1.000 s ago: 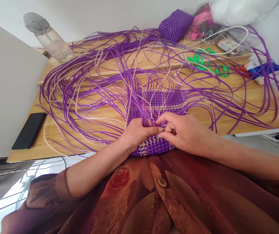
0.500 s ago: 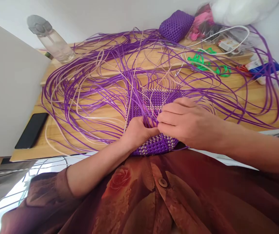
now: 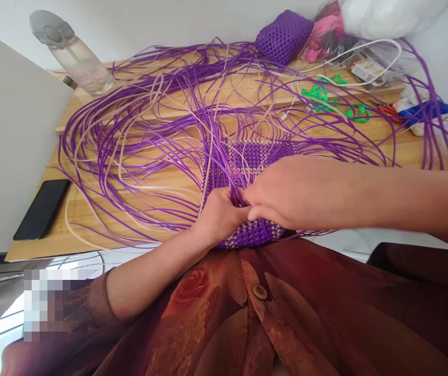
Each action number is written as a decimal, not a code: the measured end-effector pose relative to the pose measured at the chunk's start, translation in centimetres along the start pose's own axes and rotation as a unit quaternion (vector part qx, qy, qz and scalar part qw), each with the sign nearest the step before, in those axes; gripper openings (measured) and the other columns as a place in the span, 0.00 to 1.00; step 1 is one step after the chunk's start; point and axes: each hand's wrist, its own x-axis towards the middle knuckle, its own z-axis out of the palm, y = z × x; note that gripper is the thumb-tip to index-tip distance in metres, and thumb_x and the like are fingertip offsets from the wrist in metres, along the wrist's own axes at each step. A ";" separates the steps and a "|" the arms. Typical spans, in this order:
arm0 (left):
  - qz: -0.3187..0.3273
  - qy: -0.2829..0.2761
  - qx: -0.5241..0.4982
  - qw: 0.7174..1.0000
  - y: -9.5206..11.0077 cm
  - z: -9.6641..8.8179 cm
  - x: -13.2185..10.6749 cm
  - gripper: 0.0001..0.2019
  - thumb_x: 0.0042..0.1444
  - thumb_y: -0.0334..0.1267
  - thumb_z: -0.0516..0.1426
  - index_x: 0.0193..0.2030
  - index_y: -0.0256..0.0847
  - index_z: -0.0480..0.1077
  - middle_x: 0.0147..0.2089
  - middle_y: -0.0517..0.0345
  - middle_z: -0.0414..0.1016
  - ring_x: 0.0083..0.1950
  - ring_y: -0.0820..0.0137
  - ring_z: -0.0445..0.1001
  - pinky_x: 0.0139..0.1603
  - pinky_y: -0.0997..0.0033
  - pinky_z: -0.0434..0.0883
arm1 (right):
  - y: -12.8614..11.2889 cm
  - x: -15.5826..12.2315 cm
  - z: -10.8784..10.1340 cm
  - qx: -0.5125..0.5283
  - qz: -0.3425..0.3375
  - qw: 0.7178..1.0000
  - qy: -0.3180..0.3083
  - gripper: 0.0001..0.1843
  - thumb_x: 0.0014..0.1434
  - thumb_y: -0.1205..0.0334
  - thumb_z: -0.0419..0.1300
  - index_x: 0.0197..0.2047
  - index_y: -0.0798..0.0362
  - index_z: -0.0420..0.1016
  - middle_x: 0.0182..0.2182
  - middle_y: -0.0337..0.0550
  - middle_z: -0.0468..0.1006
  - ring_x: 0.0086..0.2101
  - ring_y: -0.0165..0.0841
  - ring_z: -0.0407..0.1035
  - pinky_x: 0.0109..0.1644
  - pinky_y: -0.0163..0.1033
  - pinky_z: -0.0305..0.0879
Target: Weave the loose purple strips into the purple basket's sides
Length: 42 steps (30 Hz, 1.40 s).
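A purple and beige woven piece (image 3: 253, 235) lies at the table's front edge, close to my body. Long loose purple strands (image 3: 220, 141) rise from it and spread across the table. My left hand (image 3: 222, 211) is closed around some of these strands on the near part of the weave, thumb pointing right. Against its thumb, my right hand (image 3: 282, 190) is closed too, its fingertips pinching at the purple strands. The back of the right hand hides exactly which strand it has, and covers part of the weave.
A black phone (image 3: 42, 209) lies at the left edge, with a clear bottle (image 3: 85, 68) behind it. At the back right are a purple woven item (image 3: 284, 37), plastic bags (image 3: 336, 36), a white cable (image 3: 396, 49), green strips (image 3: 320, 99) and a blue packet (image 3: 423, 110).
My right hand has turned over and its forearm has risen, the fingertips moving slightly left to my left thumb. My left hand keeps its grip. The view has shifted a little.
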 end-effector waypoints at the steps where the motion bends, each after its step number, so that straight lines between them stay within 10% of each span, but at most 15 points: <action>1: -0.002 0.003 -0.013 1.000 0.0 0.0 0.0 0.14 0.42 0.41 0.70 0.31 0.36 0.77 0.30 0.58 0.77 0.33 0.70 0.71 0.36 0.71 0.67 | 0.3 0.6 0.0 -0.005 -0.004 0.999 -0.031 0.14 0.47 0.63 0.68 0.15 0.51 0.70 0.14 0.37 0.67 0.20 0.27 0.55 0.29 0.39 0.45; 11: -0.079 -0.010 -0.100 0.992 -0.2 -0.4 -0.5 0.15 0.40 0.41 0.72 0.31 0.37 0.75 0.30 0.60 0.76 0.30 0.73 0.70 0.36 0.70 0.67 | 5.2 1.2 0.9 -0.021 -0.050 0.997 -0.050 0.12 0.61 0.57 0.60 0.28 0.53 0.73 0.22 0.34 0.72 0.24 0.25 0.62 0.33 0.35 0.51; 21: -0.102 0.043 -0.131 0.985 -0.1 -0.1 -0.1 0.17 0.37 0.37 0.72 0.34 0.37 0.74 0.32 0.58 0.78 0.33 0.70 0.74 0.40 0.67 0.70 | 3.4 -2.1 0.6 -0.152 -0.005 0.982 -0.111 0.12 0.63 0.62 0.52 0.30 0.51 0.73 0.21 0.38 0.71 0.21 0.28 0.55 0.29 0.37 0.44; 26: -0.115 0.022 -0.136 0.984 -0.3 0.0 -0.1 0.16 0.41 0.38 0.70 0.38 0.35 0.77 0.34 0.55 0.79 0.36 0.66 0.76 0.45 0.63 0.72 | 3.2 -2.9 1.8 -0.136 -0.011 0.990 -0.035 0.12 0.64 0.63 0.50 0.38 0.54 0.75 0.34 0.45 0.75 0.33 0.34 0.67 0.37 0.38 0.54; 31: -0.128 0.017 -0.148 0.981 -0.1 0.1 0.0 0.16 0.41 0.38 0.70 0.38 0.36 0.78 0.31 0.58 0.78 0.36 0.66 0.77 0.46 0.63 0.72 | 3.6 -2.9 2.6 -0.058 0.016 0.998 0.028 0.10 0.60 0.61 0.55 0.30 0.55 0.73 0.27 0.40 0.73 0.28 0.29 0.63 0.35 0.37 0.53; 42: -0.100 0.032 -0.140 0.985 0.3 0.3 -0.1 0.15 0.42 0.39 0.71 0.35 0.37 0.75 0.30 0.62 0.77 0.30 0.74 0.72 0.37 0.72 0.68 | 4.0 -1.2 2.1 0.090 0.145 0.982 -0.084 0.13 0.55 0.63 0.54 0.20 0.54 0.68 0.17 0.34 0.63 0.22 0.25 0.57 0.28 0.35 0.50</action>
